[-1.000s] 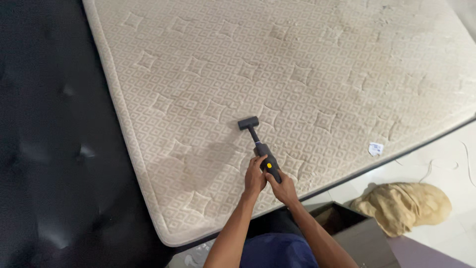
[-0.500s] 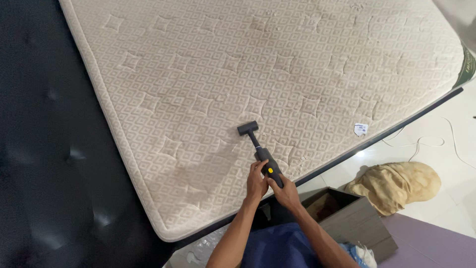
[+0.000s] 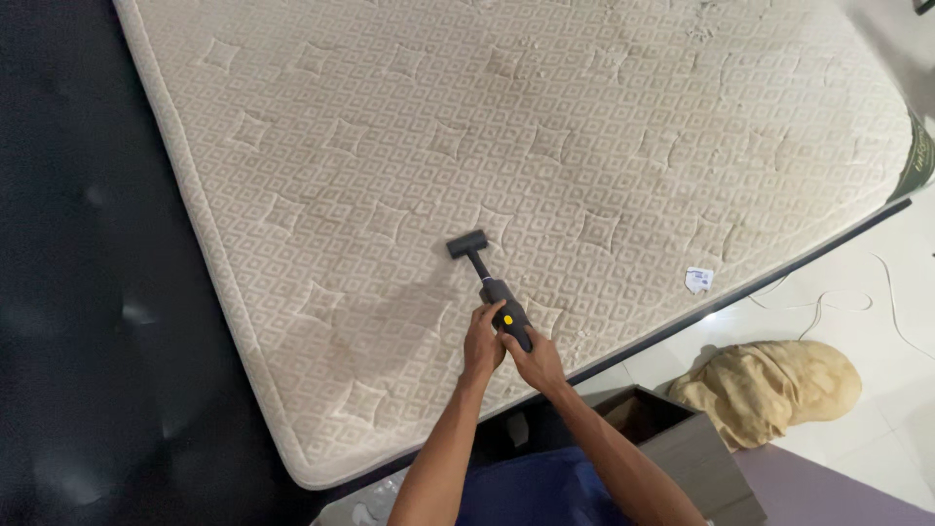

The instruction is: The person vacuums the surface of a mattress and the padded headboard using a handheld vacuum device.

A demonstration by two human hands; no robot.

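One handheld vacuum (image 3: 492, 290) lies across the near part of one mattress (image 3: 545, 127), and two hands hold it. The left hand (image 3: 481, 343) wraps the rear of the dark body from the left, fingers curled shut around it. The right hand (image 3: 539, 364) grips the handle end from below and to the right, fingers closed on it too; the two hands touch each other on the tool. One yellow button (image 3: 508, 319) shows on top of the body, just ahead of the knuckles. A thin neck runs up and left from the body to one flat nozzle (image 3: 467, 243), which rests on the mattress cover.

The mattress is beige, quilted in small diamonds with larger star-shaped tufts spread over it, and it has darker stained patches, one of them just left of the hands. One small white tag (image 3: 698, 281) lies near its right edge. A black tufted surface (image 3: 88, 292) runs along its left side.

On the pale floor (image 3: 877, 292) to the right sits one crumpled tan cloth (image 3: 769, 385), and one thin white cord (image 3: 838, 297) snakes beside it. One open grey box (image 3: 672, 438) stands by the right forearm. Blue clothing (image 3: 526, 492) shows at the bottom between the two arms.
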